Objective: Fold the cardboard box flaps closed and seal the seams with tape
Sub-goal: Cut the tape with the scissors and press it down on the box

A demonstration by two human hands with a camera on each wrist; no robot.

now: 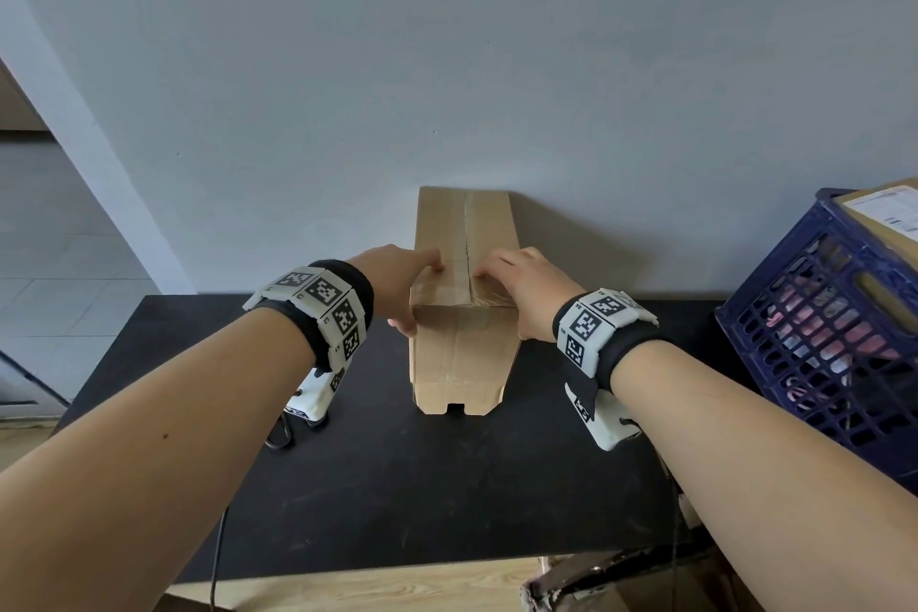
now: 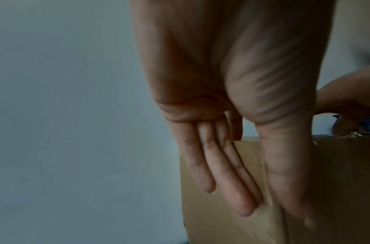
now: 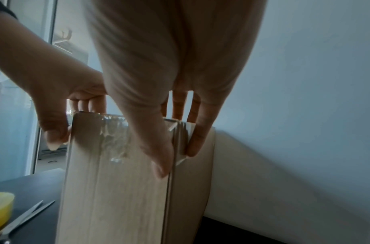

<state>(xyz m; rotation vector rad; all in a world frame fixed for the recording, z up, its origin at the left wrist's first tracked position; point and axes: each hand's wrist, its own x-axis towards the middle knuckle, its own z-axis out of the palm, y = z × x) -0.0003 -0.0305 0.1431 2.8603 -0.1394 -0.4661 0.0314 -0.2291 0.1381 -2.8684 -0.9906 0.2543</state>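
A tall, narrow cardboard box (image 1: 462,358) stands on the black table (image 1: 397,487), its far end close to the wall. Its top flaps lie closed, with a seam running down the middle. Wrinkled clear tape (image 1: 447,288) crosses the near end of the top and folds down onto the front face (image 3: 115,140). My left hand (image 1: 397,288) straddles the near left corner, with straight fingers (image 2: 217,173) flat on the left side. My right hand (image 1: 521,298) presses the near right corner, its thumb (image 3: 159,156) on the front face and the other fingers on the top and right side.
A dark blue crate (image 1: 819,338) with a labelled parcel in it stands at the table's right end. A yellow tape roll (image 3: 0,213) and scissors (image 3: 27,214) lie on the table left of the box. The wall is right behind the box.
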